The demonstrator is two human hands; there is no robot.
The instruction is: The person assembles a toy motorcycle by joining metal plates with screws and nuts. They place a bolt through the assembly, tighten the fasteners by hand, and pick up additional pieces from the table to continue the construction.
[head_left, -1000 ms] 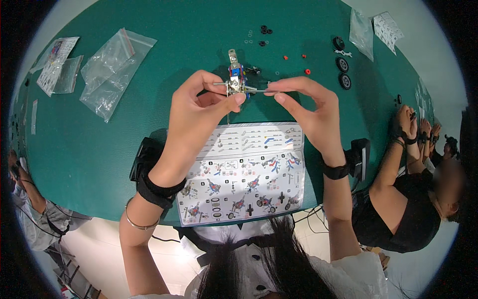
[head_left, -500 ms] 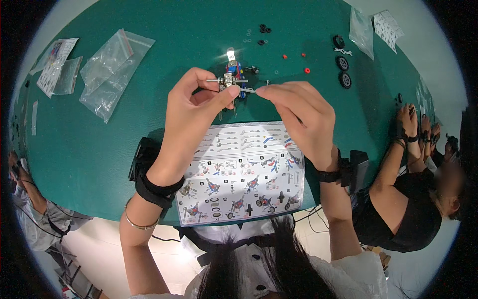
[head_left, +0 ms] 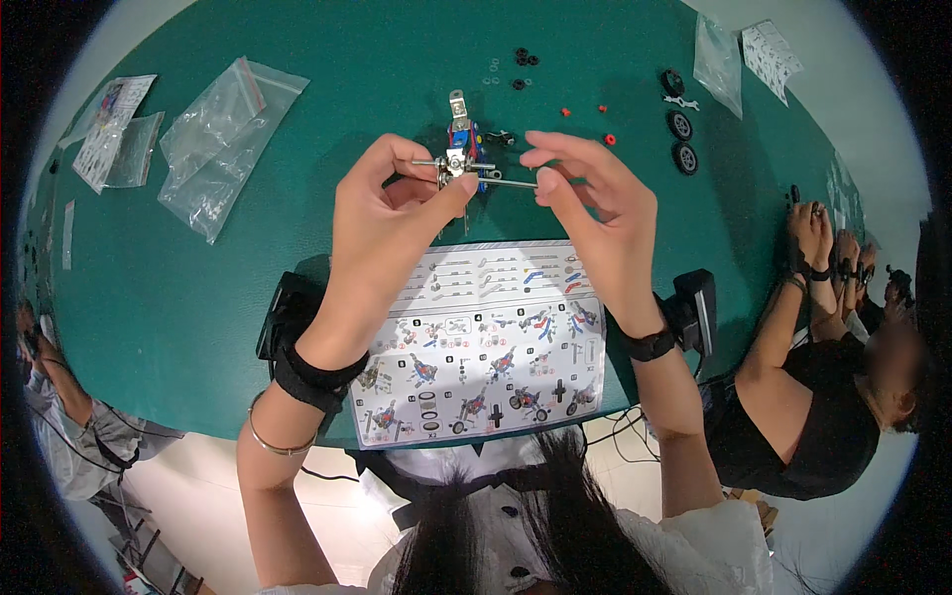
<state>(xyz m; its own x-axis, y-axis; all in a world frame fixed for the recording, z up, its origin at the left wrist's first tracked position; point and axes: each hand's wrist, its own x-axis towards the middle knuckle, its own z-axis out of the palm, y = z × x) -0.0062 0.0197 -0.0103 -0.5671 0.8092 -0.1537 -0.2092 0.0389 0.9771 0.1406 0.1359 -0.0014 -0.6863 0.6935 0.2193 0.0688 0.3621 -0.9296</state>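
My left hand is closed on a small metal model vehicle, pinching it between thumb and fingers. The model has silver brackets, a crosswise axle and blue and red parts; its lower side is hidden by the hand. A thin metal rod sticks out from beside my left thumb toward the right. At the rod's far end is my right hand, its thumb against the rod and its index finger lifted away. Below the hands lies a printed instruction sheet with step pictures.
Several small black rings, red pieces, black wheels and a small wrench lie on the green table. Clear plastic bags are at the left. Another person's hands are at the right edge.
My right fingers have spread from a pinch on the rod, the index finger rising away. More of the rod now shows. My left hand and the model stay in place.
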